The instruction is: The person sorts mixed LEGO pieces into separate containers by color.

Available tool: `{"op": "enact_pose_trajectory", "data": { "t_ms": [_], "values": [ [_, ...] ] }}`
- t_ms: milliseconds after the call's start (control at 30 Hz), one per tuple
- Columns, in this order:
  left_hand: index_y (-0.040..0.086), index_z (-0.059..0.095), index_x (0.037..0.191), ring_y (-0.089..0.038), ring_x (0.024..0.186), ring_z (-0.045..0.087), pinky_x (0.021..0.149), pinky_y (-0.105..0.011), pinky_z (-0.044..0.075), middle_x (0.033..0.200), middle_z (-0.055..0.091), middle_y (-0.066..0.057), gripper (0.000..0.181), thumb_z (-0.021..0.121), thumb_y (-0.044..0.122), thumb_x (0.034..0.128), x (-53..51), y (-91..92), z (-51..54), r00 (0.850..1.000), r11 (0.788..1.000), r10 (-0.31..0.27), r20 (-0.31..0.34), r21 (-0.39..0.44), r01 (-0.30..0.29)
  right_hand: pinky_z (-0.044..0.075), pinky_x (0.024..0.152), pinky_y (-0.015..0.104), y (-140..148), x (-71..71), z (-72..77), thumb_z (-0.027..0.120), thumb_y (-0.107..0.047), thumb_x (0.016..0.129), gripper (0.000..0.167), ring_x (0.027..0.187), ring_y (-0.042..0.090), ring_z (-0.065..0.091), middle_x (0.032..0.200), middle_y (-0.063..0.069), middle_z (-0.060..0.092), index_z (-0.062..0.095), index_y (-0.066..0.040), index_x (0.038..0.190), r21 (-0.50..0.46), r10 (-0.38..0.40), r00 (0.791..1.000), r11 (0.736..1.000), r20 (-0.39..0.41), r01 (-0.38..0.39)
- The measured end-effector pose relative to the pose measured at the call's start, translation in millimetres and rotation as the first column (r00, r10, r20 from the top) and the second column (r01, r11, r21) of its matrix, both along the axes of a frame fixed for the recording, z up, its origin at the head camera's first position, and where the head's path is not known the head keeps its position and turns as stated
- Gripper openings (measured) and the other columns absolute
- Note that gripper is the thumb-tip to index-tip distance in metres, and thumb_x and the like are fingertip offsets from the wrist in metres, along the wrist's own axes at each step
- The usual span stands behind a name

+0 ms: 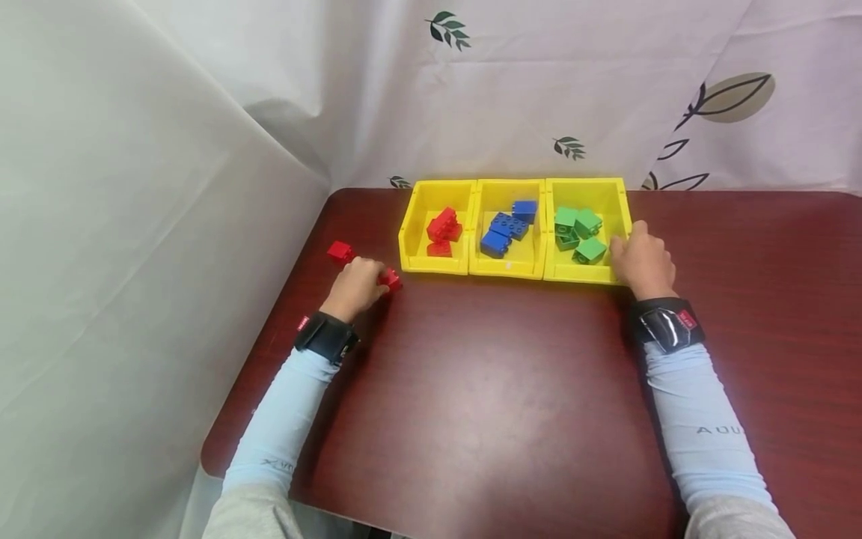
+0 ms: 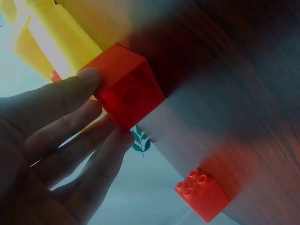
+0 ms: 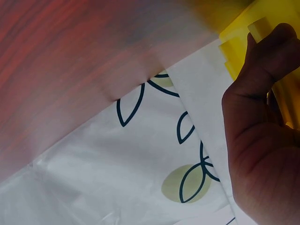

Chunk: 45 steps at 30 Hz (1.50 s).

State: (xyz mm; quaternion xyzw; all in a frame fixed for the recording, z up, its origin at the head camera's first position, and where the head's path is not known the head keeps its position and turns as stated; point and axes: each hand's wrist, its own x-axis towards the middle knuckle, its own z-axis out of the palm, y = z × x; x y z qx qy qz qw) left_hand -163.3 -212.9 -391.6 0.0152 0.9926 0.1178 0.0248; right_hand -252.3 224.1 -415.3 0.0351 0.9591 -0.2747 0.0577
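My left hand pinches a red toy brick between thumb and fingertips, just left of the bins on the table. In the left wrist view that brick shows its hollow side. A second red brick lies behind the left hand, near the table's left edge. My right hand grips the right wall of the rightmost yellow bin, which contains several green bricks. In the right wrist view the fingers curl over the yellow plastic; part of the grip is hidden.
The left yellow bin has red bricks in it, and the middle bin has blue bricks. All three bins stand side by side near the back of the dark red table. A leaf-patterned white curtain hangs behind.
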Motion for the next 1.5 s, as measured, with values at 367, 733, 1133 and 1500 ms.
{"op": "enact_pose_trajectory", "data": {
  "t_ms": [367,733,1133,1500],
  "values": [
    [0.002,0.072,0.107,-0.029,0.081,0.064,0.081,-0.039,0.059,0.096,0.072,-0.016,0.028,0.079,0.012,0.0821,0.9,1.2,1.8,0.999,0.998,0.036,0.033,0.044,-0.038,0.043,0.076,0.062,-1,0.2,0.8,0.028,-0.041,0.102,0.059,0.098,0.054,0.051,0.113,0.038,0.046,0.029,0.008,0.134,-0.001,-0.004,1.0,1.0,0.003,0.004],
    [0.005,0.07,0.104,-0.026,0.078,0.061,0.077,-0.035,0.059,0.094,0.07,-0.013,0.028,0.08,0.019,0.0818,3.3,1.5,1.0,0.995,0.994,0.036,0.088,0.096,-0.044,0.043,0.074,0.061,-3,2.1,-3.2,0.028,-0.04,0.102,0.056,0.096,0.053,0.051,0.111,0.036,0.047,0.03,0.007,0.132,-0.008,0.0,1.0,1.0,0.006,0.0],
    [0.007,0.074,0.102,-0.021,0.079,0.06,0.075,-0.027,0.057,0.092,0.07,-0.007,0.027,0.081,0.023,0.0809,-36.0,64.2,42.0,0.996,0.985,-0.085,-0.037,0.146,0.09,0.044,0.073,0.061,3,1.6,-0.8,0.03,-0.039,0.102,0.053,0.095,0.054,0.053,0.109,0.037,0.048,0.031,0.007,0.13,-0.013,-0.009,1.0,1.0,-0.018,0.009],
    [0.006,0.076,0.102,-0.022,0.076,0.06,0.071,-0.025,0.054,0.089,0.067,-0.006,0.024,0.079,0.021,0.0827,-86.4,91.2,36.3,1.0,0.994,-0.003,0.022,0.114,0.001,0.044,0.073,0.058,-1,1.5,-0.4,0.032,-0.037,0.102,0.051,0.093,0.05,0.054,0.111,0.035,0.05,0.032,0.005,0.131,-0.021,0.0,1.0,1.0,-0.016,0.0]
  ]
}}
